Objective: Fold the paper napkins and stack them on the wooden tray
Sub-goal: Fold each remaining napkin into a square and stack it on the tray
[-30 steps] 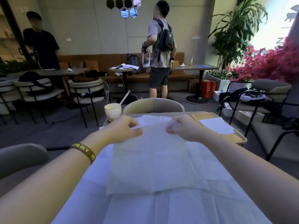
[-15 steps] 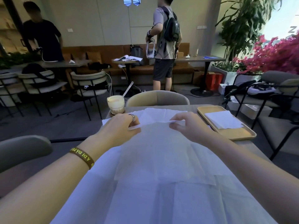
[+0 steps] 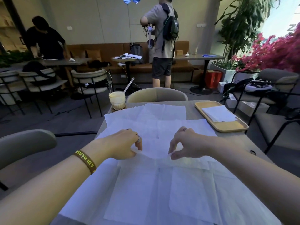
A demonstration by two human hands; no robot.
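Several unfolded white paper napkins lie overlapping across the table. The top napkin [image 3: 154,148] is lifted at its far edge, which sags between my hands and is drawn toward me. My left hand [image 3: 125,143] pinches that edge at the left. My right hand [image 3: 183,143] pinches it at the right. More flat napkins [image 3: 162,111] lie beyond my hands. A wooden tray [image 3: 227,127] stands at the table's far right with one folded napkin [image 3: 218,113] on it.
A glass of creamy drink [image 3: 117,100] with a straw stands at the far left of the table. A chair back [image 3: 156,94] faces me across it; other chairs flank both sides. Two people stand by tables in the background.
Both hands have pulled the napkin's far edge toward me, from the far part of the table to its middle. The view has tilted down and the tray sits further into view.
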